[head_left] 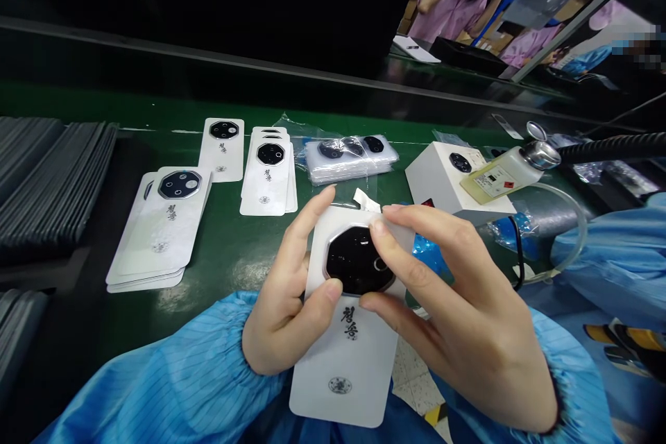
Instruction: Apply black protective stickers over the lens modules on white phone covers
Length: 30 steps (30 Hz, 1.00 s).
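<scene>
Pretty fiddly bit here: a white card [343, 374] printed with dark characters is being held near the front edge of the green bench [234, 270], with a black octagonal lens cover [359, 260] sitting on its upper half. The card is gripped from the side by the left hand [284, 298], its thumb pressed just by the cover's lower rim. The right hand [458, 291] is curled over from the other side, its fingers [416, 236] bent and closed around the card, with one fingertip on the glossy cover. Neither hand is spread open. The step in hand looks like seating or checking the cover on the card, and a steady, square hold seems to be what's called for next. Further back on the bench sit stacked cards [268, 173], a bagged pile of covers [348, 159], a white box [442, 180] and a plastic bottle [499, 173].
</scene>
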### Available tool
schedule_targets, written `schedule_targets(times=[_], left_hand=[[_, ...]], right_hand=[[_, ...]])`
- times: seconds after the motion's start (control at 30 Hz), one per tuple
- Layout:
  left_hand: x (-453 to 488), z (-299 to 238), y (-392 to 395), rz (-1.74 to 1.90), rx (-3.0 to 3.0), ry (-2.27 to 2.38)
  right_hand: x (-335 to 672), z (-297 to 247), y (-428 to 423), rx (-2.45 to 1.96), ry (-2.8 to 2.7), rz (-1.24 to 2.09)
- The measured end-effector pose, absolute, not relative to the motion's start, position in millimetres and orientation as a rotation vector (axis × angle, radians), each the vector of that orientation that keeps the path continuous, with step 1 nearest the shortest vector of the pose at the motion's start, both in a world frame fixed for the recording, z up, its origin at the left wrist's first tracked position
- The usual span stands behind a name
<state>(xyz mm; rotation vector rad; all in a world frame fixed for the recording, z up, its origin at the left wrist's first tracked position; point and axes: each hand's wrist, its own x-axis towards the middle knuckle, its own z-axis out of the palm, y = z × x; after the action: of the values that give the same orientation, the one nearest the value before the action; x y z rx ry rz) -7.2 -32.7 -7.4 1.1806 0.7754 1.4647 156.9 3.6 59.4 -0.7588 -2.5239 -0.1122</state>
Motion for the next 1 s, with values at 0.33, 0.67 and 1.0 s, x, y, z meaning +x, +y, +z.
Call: schedule_targets(times=[0.33,0.67,1.0], left_hand=[[-8,-8,-33,1.441,1.165,0.780],[-7,-8,-31,1.449,1.032,0.700],[-6,-9,-30,1.464,1.352,1.047]], right_hand=[[157,57,5,-0.751,-2.525,-0.115],[157,52,14,-0.711,-2.516,0.001],[154,31,44,-0.757,-1.990,1.168]])
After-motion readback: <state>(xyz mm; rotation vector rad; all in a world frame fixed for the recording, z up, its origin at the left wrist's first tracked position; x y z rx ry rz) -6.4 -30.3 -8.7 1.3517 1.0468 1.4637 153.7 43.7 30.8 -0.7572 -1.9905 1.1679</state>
